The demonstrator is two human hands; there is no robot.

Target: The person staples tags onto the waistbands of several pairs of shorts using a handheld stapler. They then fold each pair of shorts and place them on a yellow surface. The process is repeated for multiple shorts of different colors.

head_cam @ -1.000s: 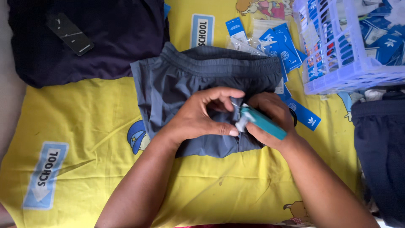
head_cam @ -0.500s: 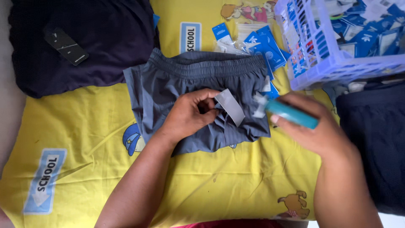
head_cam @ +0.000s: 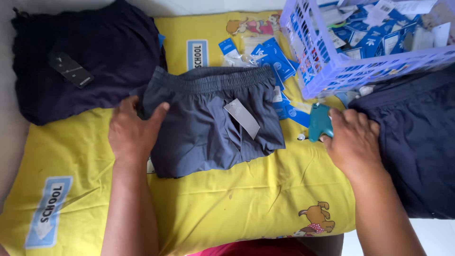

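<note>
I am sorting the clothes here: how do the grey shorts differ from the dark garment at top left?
The grey shorts are lighter and carry a grey tag; the dark navy garment carries a black tag. The left hand rests on the shorts; nothing touches the navy garment. Both lie folded.

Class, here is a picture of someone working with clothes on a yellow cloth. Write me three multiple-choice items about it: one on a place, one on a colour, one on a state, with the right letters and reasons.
1. Where does the left hand rest?
A. on the left edge of the grey shorts
B. inside the basket
C. on the dark pile at top left

2. What colour is the tagging gun by the right hand?
A. red
B. teal
C. white

3. How does the grey tag lie?
A. hidden under the shorts
B. in the basket
C. flat on top of the shorts

Answers: 1 A, the palm covers the shorts' left side. 2 B, its body is blue-green. 3 C, the whole tag shows on the fabric.
</note>
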